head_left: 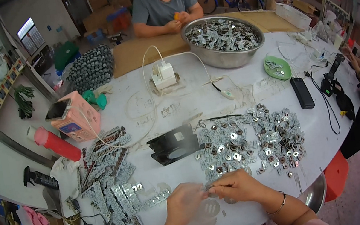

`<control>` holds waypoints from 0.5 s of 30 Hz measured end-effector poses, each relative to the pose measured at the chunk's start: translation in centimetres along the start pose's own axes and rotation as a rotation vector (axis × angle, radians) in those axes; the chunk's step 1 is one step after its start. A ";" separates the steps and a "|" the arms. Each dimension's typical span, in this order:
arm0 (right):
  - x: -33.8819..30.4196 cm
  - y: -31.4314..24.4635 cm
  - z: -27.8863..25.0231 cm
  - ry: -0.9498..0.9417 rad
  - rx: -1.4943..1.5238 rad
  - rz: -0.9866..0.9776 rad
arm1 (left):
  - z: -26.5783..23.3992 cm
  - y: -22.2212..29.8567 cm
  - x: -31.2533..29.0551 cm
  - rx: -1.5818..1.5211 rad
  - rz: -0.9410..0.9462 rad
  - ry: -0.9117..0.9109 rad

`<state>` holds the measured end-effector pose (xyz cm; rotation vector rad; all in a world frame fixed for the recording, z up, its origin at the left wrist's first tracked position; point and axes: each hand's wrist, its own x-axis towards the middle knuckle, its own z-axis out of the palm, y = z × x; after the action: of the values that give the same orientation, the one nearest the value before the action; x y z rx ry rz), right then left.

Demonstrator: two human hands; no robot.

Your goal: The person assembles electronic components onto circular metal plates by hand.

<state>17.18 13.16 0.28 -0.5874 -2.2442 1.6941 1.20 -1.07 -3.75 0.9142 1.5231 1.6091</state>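
Observation:
Above the near edge of the white table, my left hand (185, 203) and my right hand (238, 185) meet at the fingertips, both closed. A small grey metal piece (209, 187) shows between them, mostly covered by the fingers; my left hand is slightly blurred. Just beyond my right hand lies a loose spread of small metal parts (228, 147), some with shiny round discs. Beside it is another pile of such parts (281, 137). To the left, rows of metal parts (118, 201) lie lined up in strips. A black fan-like device (173, 144) stands beyond my hands.
A large metal bowl (230, 60) full of parts stands at the back, near a seated co-worker (162, 8). Around the table are a green dish (278, 69), a black power bank (302, 93), a pink box (78, 120), a red bottle (59, 143) and a white plug adapter (163, 75) with trailing cables.

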 end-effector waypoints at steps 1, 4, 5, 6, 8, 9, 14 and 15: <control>0.2 -0.1 -0.1 -0.010 0.008 0.023 | -0.2 -0.1 0.3 0.042 -0.003 -0.036; 0.8 -0.1 -0.3 0.001 0.012 0.075 | 0.1 1.5 0.5 -0.146 -0.111 -0.076; 1.0 0.0 -0.4 0.016 -0.065 -0.002 | 0.0 1.4 0.8 -0.178 -0.121 -0.093; 0.7 -0.6 -0.1 0.018 0.012 0.051 | -0.2 1.8 0.9 -0.168 -0.123 -0.131; 1.3 -1.3 -0.4 -0.001 0.096 0.127 | -0.3 2.3 1.5 -0.178 -0.057 -0.146; 1.6 -1.2 -0.9 -0.033 0.129 0.160 | -0.3 2.4 1.8 -0.187 -0.087 -0.135; 1.9 -0.6 -0.5 -0.042 0.296 0.260 | -0.6 1.8 1.8 -0.287 -0.096 -0.128; 1.7 -0.5 -0.3 -0.039 0.251 0.219 | -0.7 1.8 1.6 -0.284 -0.101 -0.131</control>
<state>15.74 14.05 0.82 -0.7657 -2.0079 2.0699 -0.21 -0.02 -1.96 0.7569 1.1951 1.6080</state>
